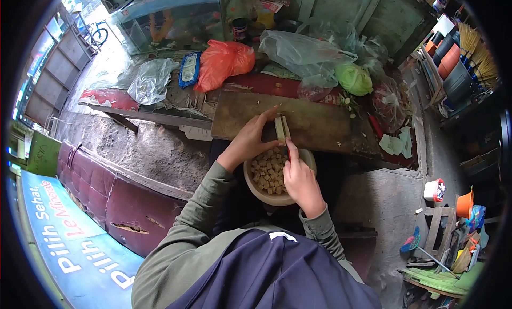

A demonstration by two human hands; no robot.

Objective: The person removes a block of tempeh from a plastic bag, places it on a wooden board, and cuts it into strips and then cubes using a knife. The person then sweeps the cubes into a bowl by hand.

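My right hand [302,175] grips a knife [289,151] with a red handle. Its blade lies along a pale tan block [279,129], which looks like tempeh or tofu, at the near edge of a wooden cutting board [234,116]. Thumb and fingers of my left hand [253,139] curve around the block's left side and hold it; some of those fingertips are hard to make out. Just below both hands, a round cream bowl [305,158] holds many small tan cubes [268,173] of similar stuff.
Behind the board are a red plastic bag [226,63], clear plastic bags [298,50], a cabbage [354,79] and a blue-edged sponge or cloth [189,69]. A red-handled tool [375,126] lies at right. A fish tank [170,23] stands at the back. A torn maroon bench [133,213] is at left.
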